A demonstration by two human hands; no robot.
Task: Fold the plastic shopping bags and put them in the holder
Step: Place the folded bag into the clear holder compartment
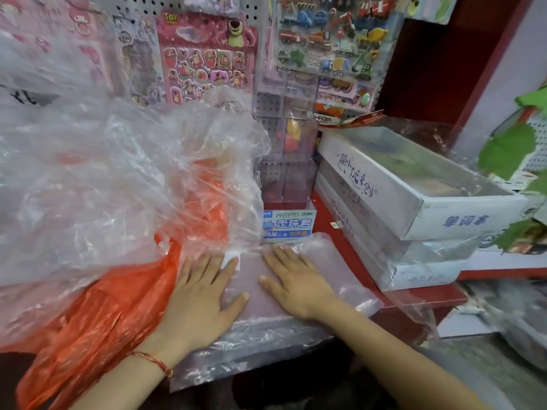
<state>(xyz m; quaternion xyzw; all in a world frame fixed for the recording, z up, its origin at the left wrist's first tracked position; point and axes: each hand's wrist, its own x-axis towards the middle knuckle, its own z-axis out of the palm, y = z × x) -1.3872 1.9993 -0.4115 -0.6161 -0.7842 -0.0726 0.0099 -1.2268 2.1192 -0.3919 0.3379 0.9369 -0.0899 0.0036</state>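
A: Item 1, the task's thing?
B: Clear bag (257, 318), spread flat on the red counter (328, 217) at centre-front. Its near edge hangs over the counter's front.

A: Hands?
B: L hand (201, 294) and R hand (296, 282) both lie palm-down on the bag, side by side, fingers straight and spread. They press it; neither grips anything. A small white tag (231, 257) sits by the L fingertips. There is a red string bracelet (154, 361) on the L wrist.

A: Left of that?
B: Orange bag (97, 318), crumpled, touching the L hand's outer edge and drooping off the counter. Above and over it is a heap of clear bags (103, 179), loose and unfolded.

A: Behind?
B: Blue-and-white label card (288, 226) just beyond the fingertips, w/ a clear plastic case (285, 161) behind it. Cannot tell if this is the holder. Further back, sticker sheets (207, 57) hang on a pegboard (139, 4).

A: Right?
B: Stacked white boxes (414, 202) in clear wrap, near the bag's R edge. Green leaves (506, 149) at far R.
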